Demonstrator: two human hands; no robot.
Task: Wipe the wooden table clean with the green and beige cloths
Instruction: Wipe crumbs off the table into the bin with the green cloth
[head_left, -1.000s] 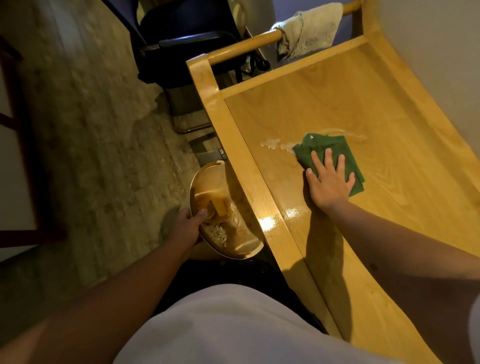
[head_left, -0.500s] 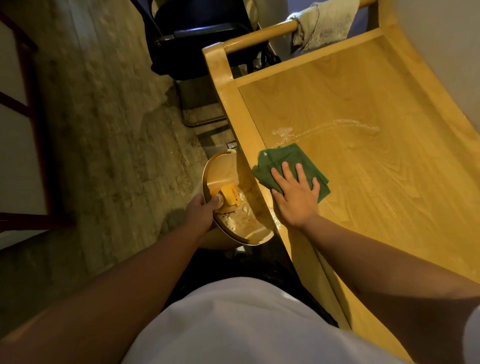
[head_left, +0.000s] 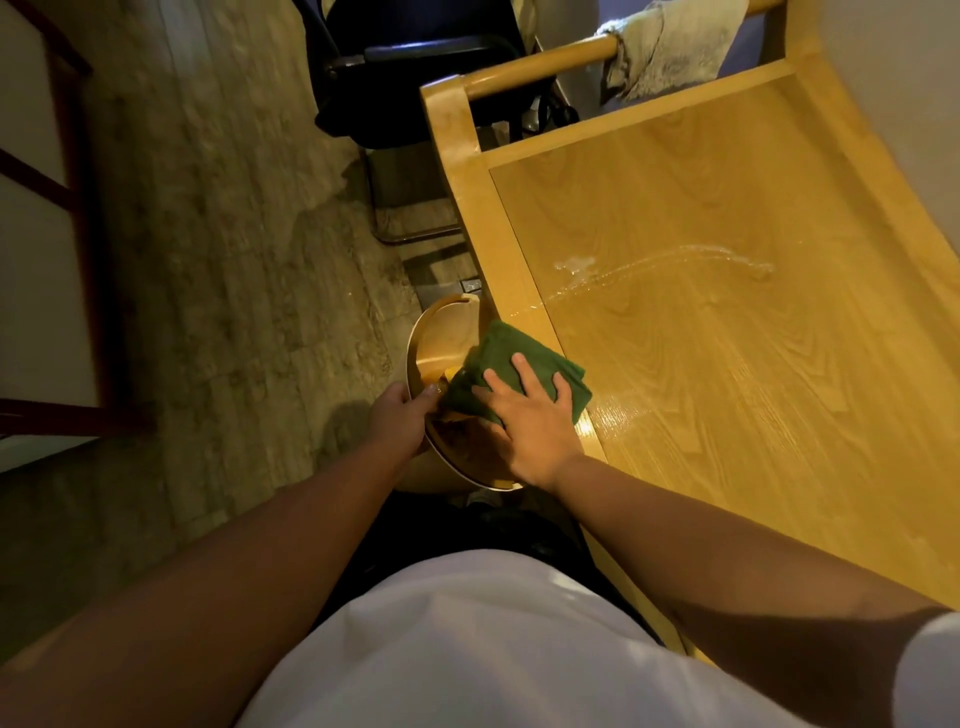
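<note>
your right hand (head_left: 524, 421) lies flat, fingers spread, on the green cloth (head_left: 511, 364) at the table (head_left: 727, 364) edge, the cloth hanging partly over the bin (head_left: 441, 338) at its 9 o'clock. your left hand (head_left: 397, 421) grips the bin's rim, thumb inside. the beige cloth (head_left: 670, 47) hangs over the rail (head_left: 540, 70) at 12 o'clock. a wet streak (head_left: 660, 265) lies between the two cloths.
</note>
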